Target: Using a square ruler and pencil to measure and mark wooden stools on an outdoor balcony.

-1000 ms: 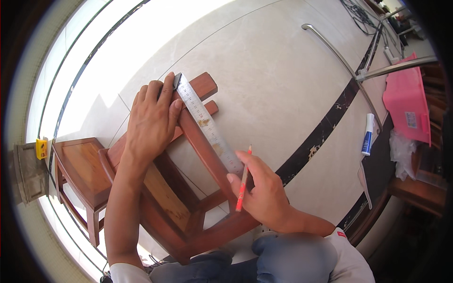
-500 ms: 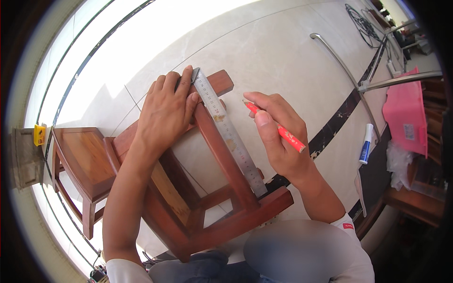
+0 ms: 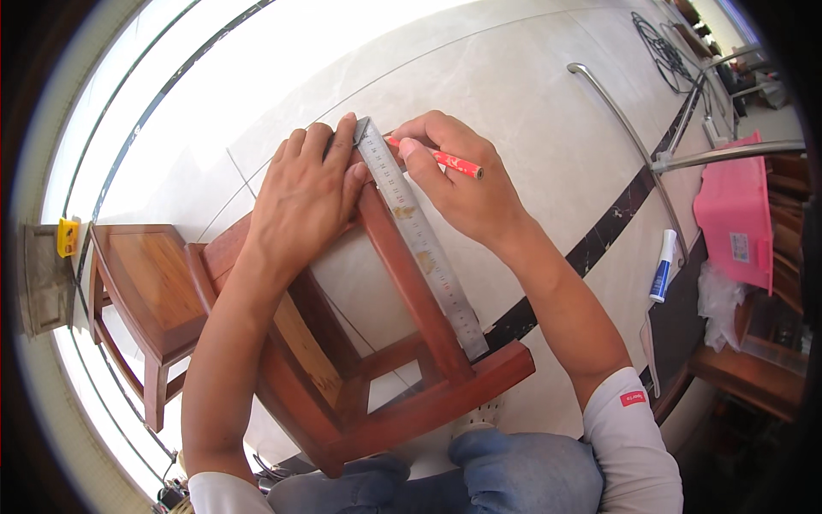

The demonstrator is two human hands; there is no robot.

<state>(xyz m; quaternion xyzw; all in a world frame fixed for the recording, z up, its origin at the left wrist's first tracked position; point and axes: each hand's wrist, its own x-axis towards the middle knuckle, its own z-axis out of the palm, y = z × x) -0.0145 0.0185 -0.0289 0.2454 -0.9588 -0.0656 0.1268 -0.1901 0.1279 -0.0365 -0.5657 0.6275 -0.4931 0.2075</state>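
Observation:
An upturned reddish wooden chair frame (image 3: 411,317) lies in front of me. A steel square ruler (image 3: 421,244) runs along its side rail. My left hand (image 3: 304,193) grips the square's top end against the wood, fingers curled over it. My right hand (image 3: 458,193) holds a red pencil (image 3: 462,165) between thumb and fingers, beside the ruler's upper end; its point is hard to make out there. My knees show below the chair.
Another wooden chair (image 3: 145,291) stands at left, near a small yellow object (image 3: 68,237). At right are a bent steel tube (image 3: 616,116), a coiled cable (image 3: 664,56), a pink plastic bin (image 3: 732,223), a plastic bag (image 3: 719,304) and a white-and-blue marker (image 3: 663,265).
My right hand has moved from the ruler's lower end up to its upper end, turning the pencil. My left hand has shifted slightly up and rightward in view with the square.

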